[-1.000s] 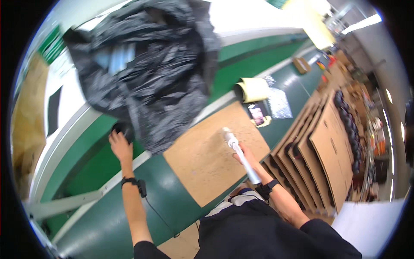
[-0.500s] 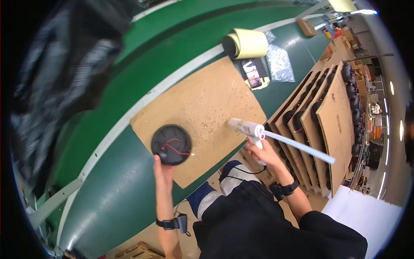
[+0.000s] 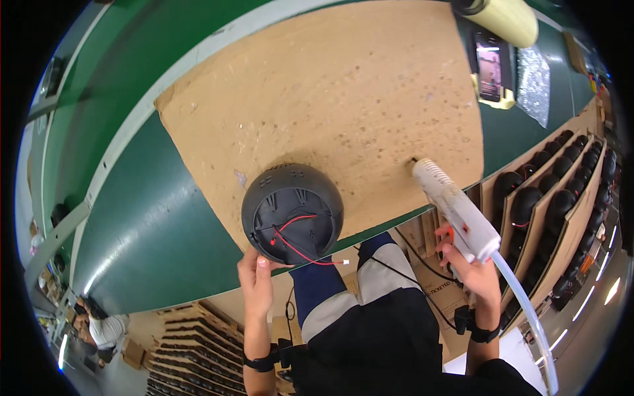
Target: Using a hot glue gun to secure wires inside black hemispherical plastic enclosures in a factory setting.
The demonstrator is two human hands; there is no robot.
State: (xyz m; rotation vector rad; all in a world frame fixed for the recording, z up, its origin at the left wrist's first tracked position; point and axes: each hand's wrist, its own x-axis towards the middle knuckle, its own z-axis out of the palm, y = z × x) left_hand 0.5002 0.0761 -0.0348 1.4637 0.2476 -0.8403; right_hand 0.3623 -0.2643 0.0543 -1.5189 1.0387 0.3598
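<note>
My left hand (image 3: 256, 269) grips the lower left rim of a black, bowl-shaped plastic housing (image 3: 290, 181), thumb on the edge and some fingers hidden under it. The housing is tilted, its hollow side toward me. Inside lies a thin red wire (image 3: 300, 251) with a small white plug at its end, hanging over the rim. In my right hand (image 3: 474, 272) is a white glue gun (image 3: 456, 208), fingers round its handle. Its dark nozzle points up and left over the cardboard, apart from the housing. A long translucent glue stick or tube (image 3: 522, 297) runs from its back.
A stained cardboard sheet (image 3: 317, 99) covers part of the green table (image 3: 148, 224). At the far right are a yellow roll (image 3: 507, 20), a phone (image 3: 489, 72) and bubble wrap (image 3: 532, 86). Cardboard layers with black housings (image 3: 561, 204) stand right; another stack (image 3: 195, 350) stands lower left.
My view has swung left and closer. The housing has been raised and tipped toward me, near the cardboard's front edge. The glue gun stays in my right hand, now aimed more upward.
</note>
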